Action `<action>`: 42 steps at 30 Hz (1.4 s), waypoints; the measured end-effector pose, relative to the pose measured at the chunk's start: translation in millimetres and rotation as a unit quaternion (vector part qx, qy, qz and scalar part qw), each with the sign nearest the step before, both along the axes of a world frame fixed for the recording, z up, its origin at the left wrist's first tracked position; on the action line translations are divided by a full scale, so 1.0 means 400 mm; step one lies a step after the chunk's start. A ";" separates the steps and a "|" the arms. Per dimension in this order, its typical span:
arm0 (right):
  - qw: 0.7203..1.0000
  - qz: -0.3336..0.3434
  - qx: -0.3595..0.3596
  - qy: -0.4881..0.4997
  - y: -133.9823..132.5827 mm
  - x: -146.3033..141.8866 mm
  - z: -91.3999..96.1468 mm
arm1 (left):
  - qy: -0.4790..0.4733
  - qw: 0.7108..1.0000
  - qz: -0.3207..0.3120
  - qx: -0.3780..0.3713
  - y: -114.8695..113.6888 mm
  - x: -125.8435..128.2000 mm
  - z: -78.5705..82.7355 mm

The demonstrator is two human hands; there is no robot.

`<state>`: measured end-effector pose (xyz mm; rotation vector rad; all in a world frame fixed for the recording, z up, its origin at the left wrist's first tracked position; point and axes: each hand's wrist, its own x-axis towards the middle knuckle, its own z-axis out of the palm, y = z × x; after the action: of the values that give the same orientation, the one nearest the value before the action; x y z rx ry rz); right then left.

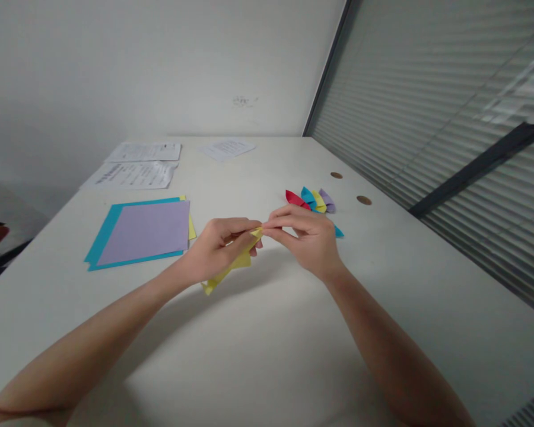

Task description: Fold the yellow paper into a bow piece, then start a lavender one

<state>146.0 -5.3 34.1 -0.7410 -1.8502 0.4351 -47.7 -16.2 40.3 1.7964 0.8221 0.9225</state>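
Observation:
A folded piece of yellow paper (240, 259) is held up between both hands, above the white table. My left hand (218, 246) is closed around its length, with the thumb along the near side. At the paper's upper right tip, the fingertips of my right hand (306, 236) pinch it, close against the left fingertips. Part of the paper is hidden behind the left hand. Just beyond my right hand lie folded paper pieces in red (297, 199), blue (308, 197), yellow (319, 201) and purple (327, 200). A blue tip (339, 232) shows beside that hand.
Left of my hands lies a stack of paper sheets, purple (146, 231) on top, blue (103, 240) and yellow (191, 228) edges showing. Printed sheets (133, 174) rest at the far left, another (229, 148) at the back. Window blinds (427, 107) flank the table (267, 356) on the right.

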 end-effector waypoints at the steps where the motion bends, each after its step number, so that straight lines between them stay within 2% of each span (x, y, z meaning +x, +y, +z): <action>1: 1.000 -0.004 -0.002 0.002 0.000 -0.001 -0.001 | -0.010 1.000 -0.006 -0.006 -0.001 -0.002 0.002; 4: 1.000 -0.008 0.001 0.002 0.001 -0.001 -0.003 | -0.025 1.000 -0.016 -0.006 -0.004 -0.001 0.006; 10: 1.000 -0.015 0.009 -0.016 0.002 0.000 -0.006 | -0.002 0.999 0.050 0.003 -0.003 0.020 -0.005; 23: 1.000 -0.002 0.004 -0.020 0.005 0.001 -0.012 | -0.004 0.999 0.050 -0.007 0.000 0.023 -0.012; 27: 0.999 0.018 -0.034 -0.002 0.007 0.000 -0.015 | -0.003 0.998 0.058 -0.012 0.002 0.023 -0.020; 32: 0.984 0.038 -0.149 0.091 0.022 0.001 -0.016 | -0.011 0.996 0.080 -0.023 0.005 0.018 -0.025; 36: 0.973 0.045 -0.204 0.101 0.025 0.002 -0.015 | -0.016 0.996 0.080 -0.025 0.005 0.017 -0.022; 38: 0.976 0.048 -0.197 0.082 0.021 0.000 -0.014 | -0.012 0.997 0.078 -0.022 0.004 0.019 -0.019; 42: 0.989 0.018 -0.136 0.047 0.013 -0.002 -0.015 | -0.003 0.997 0.076 -0.007 0.002 0.021 -0.020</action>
<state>145.1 0.1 28.0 -0.8561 -1.7372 0.7446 -39.5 -15.4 32.3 1.7357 0.9687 1.0161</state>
